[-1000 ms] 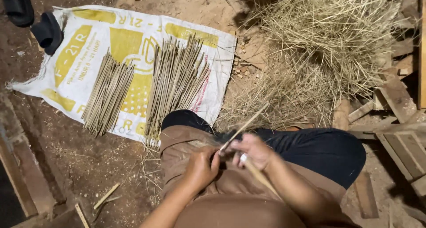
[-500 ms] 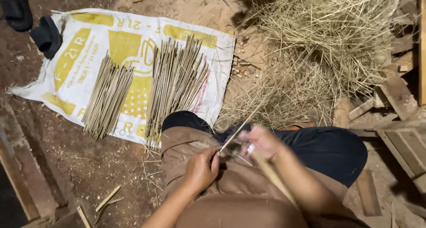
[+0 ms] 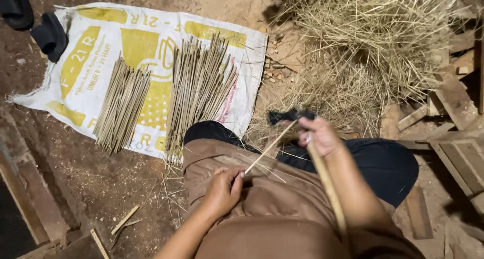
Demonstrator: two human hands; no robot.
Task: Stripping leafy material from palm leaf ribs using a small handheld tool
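Note:
My left hand [image 3: 222, 189] rests on my brown-clad lap and pinches the near end of a thin bamboo stick [image 3: 268, 148]. The stick slants up to the right toward my right hand [image 3: 318, 136]. That hand grips a dark-handled knife [image 3: 288, 116] whose long wooden handle [image 3: 328, 186] runs back along my forearm. The blade end sits at the stick's far end. Thin shavings lie across my lap.
A white and yellow sack [image 3: 141, 62] lies on the dirt floor with two piles of cut sticks [image 3: 122, 107] [image 3: 199, 90]. A heap of straw-like shavings [image 3: 373, 47] spreads at the upper right. Wooden planks [image 3: 456, 138] lie at right, dark cloth [image 3: 48, 34] at upper left.
My right hand with the knife has moved up and to the right along the stick, away from my left hand. The left hand stays on my lap.

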